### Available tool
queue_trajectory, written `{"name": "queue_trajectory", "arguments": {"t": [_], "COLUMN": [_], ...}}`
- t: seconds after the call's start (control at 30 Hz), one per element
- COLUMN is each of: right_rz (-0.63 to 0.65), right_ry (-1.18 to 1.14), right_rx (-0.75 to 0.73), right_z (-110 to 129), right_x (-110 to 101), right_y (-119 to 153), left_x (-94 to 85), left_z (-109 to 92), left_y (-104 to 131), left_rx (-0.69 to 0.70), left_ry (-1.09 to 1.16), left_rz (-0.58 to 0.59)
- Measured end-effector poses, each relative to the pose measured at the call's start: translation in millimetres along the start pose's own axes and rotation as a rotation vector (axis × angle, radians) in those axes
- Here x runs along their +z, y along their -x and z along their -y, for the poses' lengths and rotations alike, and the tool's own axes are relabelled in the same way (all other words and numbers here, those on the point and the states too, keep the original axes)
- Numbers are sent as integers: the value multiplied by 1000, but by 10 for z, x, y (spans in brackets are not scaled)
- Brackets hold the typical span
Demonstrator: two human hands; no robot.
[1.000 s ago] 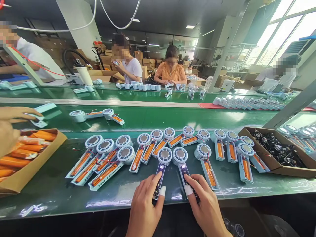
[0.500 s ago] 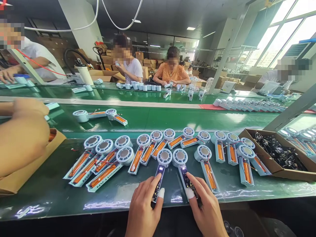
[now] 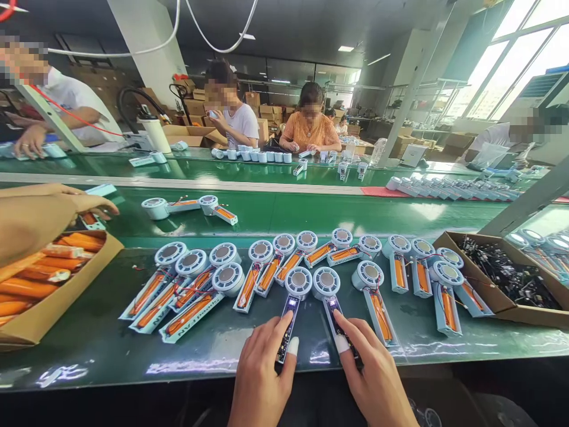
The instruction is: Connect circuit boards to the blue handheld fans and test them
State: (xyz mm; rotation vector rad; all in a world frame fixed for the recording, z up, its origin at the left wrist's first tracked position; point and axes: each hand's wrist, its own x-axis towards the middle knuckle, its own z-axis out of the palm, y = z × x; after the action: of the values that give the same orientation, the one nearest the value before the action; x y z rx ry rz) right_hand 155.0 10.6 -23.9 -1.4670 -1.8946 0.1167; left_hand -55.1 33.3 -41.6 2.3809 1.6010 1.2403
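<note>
My left hand [image 3: 265, 366] grips the handle of a pale blue handheld fan [image 3: 298, 281], with the index finger on its dark circuit board [image 3: 290, 320] and the thumb along the side. My right hand [image 3: 368, 367] grips a second handheld fan [image 3: 326, 282] the same way. A white light glows near the top of each board. Both thumbs wear white finger cots. The two round fan heads lie close together on the green table, their handles spreading toward me. Open fans with orange batteries and red wires, such as the fan [image 3: 372, 296] to the right, surround them.
At left stands a cardboard box of orange batteries [image 3: 40, 273], with a co-worker's arm [image 3: 44, 219] across it. A box of dark circuit boards [image 3: 507, 267] sits at right. Beyond runs a green conveyor [image 3: 284, 213] carrying two fans. Several co-workers sit opposite.
The co-worker's arm at left has moved back, revealing the batteries, and the hand now reaches over the conveyor edge. My hands keep their hold on both fans; the view has shifted slightly.
</note>
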Motion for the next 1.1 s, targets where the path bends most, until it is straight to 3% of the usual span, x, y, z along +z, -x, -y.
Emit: {"name": "queue_trajectory", "arguments": {"t": [0.4, 1.1], "right_rz": [84, 54], "right_ry": [18, 4], "right_rx": [-9, 38], "right_z": [-105, 14], "right_x": [1, -26], "right_y": [55, 6], "left_x": [-16, 12], "left_z": [-32, 19], "left_y": [-3, 7], "left_rx": [1, -15], "left_ry": [-26, -1], "left_rz": [23, 51]}}
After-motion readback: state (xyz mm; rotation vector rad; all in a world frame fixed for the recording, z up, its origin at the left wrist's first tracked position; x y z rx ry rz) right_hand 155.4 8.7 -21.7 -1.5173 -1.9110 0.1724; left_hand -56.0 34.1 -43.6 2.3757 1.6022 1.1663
